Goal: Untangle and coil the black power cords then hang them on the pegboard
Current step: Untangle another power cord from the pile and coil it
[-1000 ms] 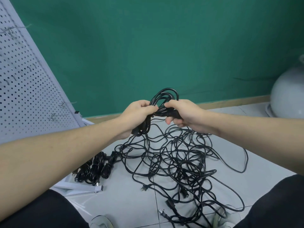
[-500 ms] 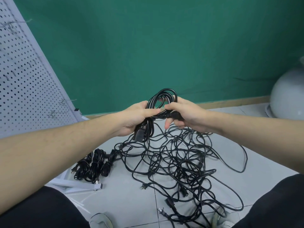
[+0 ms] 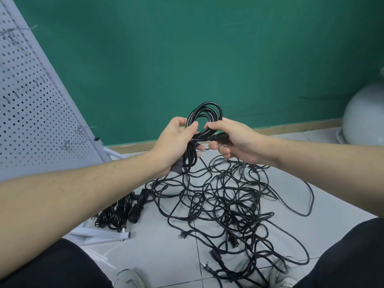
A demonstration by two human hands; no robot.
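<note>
Left hand (image 3: 174, 142) grips the coiled cord (image 3: 204, 119); right hand (image 3: 232, 140) pinches its plug end. If either grip slackens, the loops could spring loose onto the tangle (image 3: 224, 200) below.

Pegboard (image 3: 31, 113) top and left cut by the frame edge; coiled bundles (image 3: 122, 210) partly behind the left forearm.

Floor: pale grey tiles (image 3: 166, 252) with dark grout lines.
Centre: a loose tangle of black power cords (image 3: 228, 204) lay spread on the tiles, several plugs showing.
Left: coiled cord bundles (image 3: 122, 213) lay side by side, just beside the tangle.
Beside them: the pegboard's metal foot (image 3: 104, 235) rested on the tiles.
</note>
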